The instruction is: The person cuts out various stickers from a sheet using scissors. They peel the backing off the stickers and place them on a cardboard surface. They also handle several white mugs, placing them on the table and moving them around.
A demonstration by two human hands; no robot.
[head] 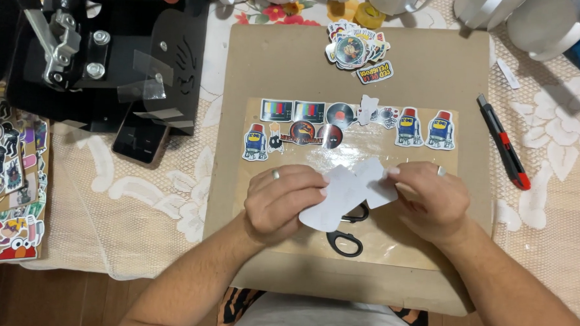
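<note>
A: Looking down on a brown board point(424, 64) laid over a lace tablecloth point(138, 195) with a flower print at the far edge. What have the hands got?

B: Both are pinched on one white cutout point(347, 195), blank side up, held just above the board's near half. The left hand point(281, 205), ring on a finger, grips its left edge with fingers curled tight. The right hand point(428, 201), also ringed, closes on its right lobe.

A: And under the cutout?

B: Black-handled scissors point(346, 240), lying on a clear sheet point(391, 236) spread across the board. Blades are hidden, so I can't tell how they lie.

A: Further up that sheet?

B: Two rows of stickers point(344, 123): little robots, test-card screens, a record. Beyond them, a loose sticker pile point(359, 50) near the board's far edge.

A: Off the board?

B: To the right, a red-and-black knife point(503, 143) on the cloth. To the left, a black press point(106, 50) with clear tape on its front, a dark phone point(140, 140) just beside it, and a sticker-covered panel point(9, 183) at the table's left edge. Pale containers point(537, 20) line the far side. Wood floor shows below the table.
</note>
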